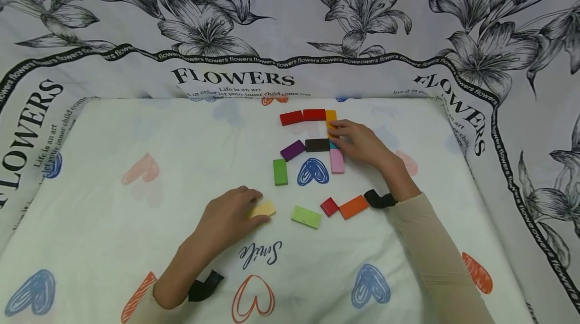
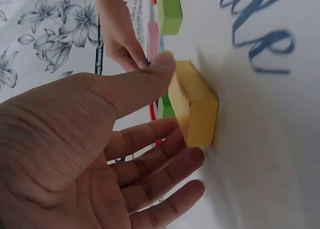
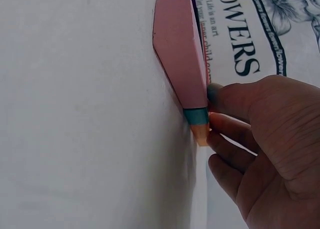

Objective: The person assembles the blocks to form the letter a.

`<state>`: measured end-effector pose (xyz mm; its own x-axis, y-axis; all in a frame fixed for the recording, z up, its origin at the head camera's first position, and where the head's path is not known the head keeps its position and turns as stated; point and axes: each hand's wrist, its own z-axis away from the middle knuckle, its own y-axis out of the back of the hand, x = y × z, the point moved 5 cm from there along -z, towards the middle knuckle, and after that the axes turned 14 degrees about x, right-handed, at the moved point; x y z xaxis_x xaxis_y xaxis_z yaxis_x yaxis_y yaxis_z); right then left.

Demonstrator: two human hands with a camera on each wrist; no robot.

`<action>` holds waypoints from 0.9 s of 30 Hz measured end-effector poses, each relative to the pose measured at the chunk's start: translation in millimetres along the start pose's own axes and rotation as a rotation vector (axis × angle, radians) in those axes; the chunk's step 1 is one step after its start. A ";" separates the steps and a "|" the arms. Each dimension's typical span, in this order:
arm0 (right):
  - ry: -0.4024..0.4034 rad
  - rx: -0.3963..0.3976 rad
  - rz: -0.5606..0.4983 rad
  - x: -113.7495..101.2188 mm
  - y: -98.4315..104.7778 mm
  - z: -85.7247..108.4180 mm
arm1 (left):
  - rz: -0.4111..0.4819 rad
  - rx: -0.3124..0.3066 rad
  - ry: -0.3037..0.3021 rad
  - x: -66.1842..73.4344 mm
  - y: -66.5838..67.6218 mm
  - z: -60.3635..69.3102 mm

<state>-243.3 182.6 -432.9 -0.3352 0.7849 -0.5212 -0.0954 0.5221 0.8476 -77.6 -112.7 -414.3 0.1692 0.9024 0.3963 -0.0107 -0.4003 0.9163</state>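
In the head view my left hand [image 1: 231,215] pinches a pale yellow block [image 1: 266,209] lying on the cloth. The left wrist view shows the thumb on one side of this yellow block [image 2: 200,109] and fingers at the other. My right hand [image 1: 362,145] holds an orange-yellow block [image 1: 331,116] at the upper right of a line of blocks. Its thumb lies by a mostly covered blue block [image 1: 333,145]. In the right wrist view, the blue block [image 3: 196,116] stands between a pink block [image 3: 180,51] and the orange-yellow one [image 3: 200,134].
Two red blocks [image 1: 302,115] adjoin the orange-yellow one. Black [image 1: 317,145], purple [image 1: 292,150] and green [image 1: 280,172] blocks curve leftward. Nearer are a light green block [image 1: 306,216], a small red block [image 1: 330,206] and an orange block [image 1: 354,207] on the printed cloth [image 1: 181,137].
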 end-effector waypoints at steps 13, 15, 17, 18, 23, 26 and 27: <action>0.008 -0.020 0.005 1.3 0.6 -1.4 | -0.029 -0.008 0.031 1.2 4.3 15.4; 0.001 -0.019 0.012 0.1 1.2 -1.4 | -0.050 0.002 0.010 1.5 5.8 16.1; -0.010 -0.019 0.015 -0.6 2.3 -0.5 | -0.079 0.025 -0.025 2.6 6.8 16.2; -0.017 -0.017 0.015 -0.8 2.8 -0.1 | -0.094 0.041 -0.042 3.4 7.2 16.0; -0.019 -0.024 0.008 -1.0 2.2 0.1 | -0.119 0.135 -0.135 9.0 7.9 12.5; -0.019 -0.026 0.002 -0.1 1.0 0.0 | -0.104 0.172 -0.193 14.7 5.3 8.0; -0.018 -0.027 0.001 0.2 0.5 -0.1 | -0.105 0.175 -0.208 17.0 3.7 6.0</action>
<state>-243.4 182.9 -432.6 -0.3180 0.7915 -0.5219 -0.1205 0.5123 0.8503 -68.8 -99.8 -404.5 0.3588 0.8955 0.2633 0.1847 -0.3446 0.9204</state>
